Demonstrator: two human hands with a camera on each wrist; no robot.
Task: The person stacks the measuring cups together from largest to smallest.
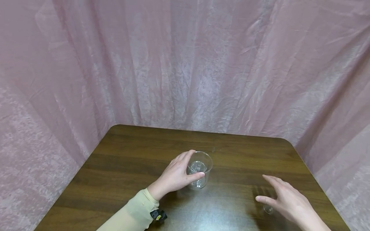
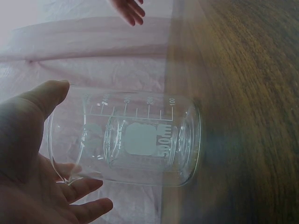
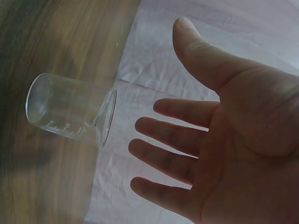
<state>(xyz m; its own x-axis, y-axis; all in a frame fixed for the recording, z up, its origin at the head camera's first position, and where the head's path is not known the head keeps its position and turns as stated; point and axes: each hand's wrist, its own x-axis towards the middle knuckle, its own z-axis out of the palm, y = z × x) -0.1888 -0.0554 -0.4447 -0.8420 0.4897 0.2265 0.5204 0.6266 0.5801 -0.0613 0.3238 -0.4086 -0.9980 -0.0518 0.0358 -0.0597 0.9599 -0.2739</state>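
Observation:
A large clear glass beaker (image 2: 182, 154) with white markings stands upright on the table. Inside it sits a smaller glass beaker (image 1: 198, 166). My left hand (image 1: 174, 173) is spread around its left side, the thumb in front and the fingertips at the far rim. In the left wrist view the thumb tip is right at the rim, and the fingers lie fairly straight along the opposite side. Off to the right, my right hand (image 1: 289, 200) hovers with fingers straight and thumb spread. Below it a small glass beaker (image 3: 67, 105) with a spout stands upright, partly covered by the hand in the head view.
The brown wooden table (image 1: 138, 150) has rounded far corners. Pink curtains (image 1: 185, 70) hang behind it and along both sides. On the left forearm are a pale sleeve (image 1: 133, 211) and a black strap device (image 1: 158, 215).

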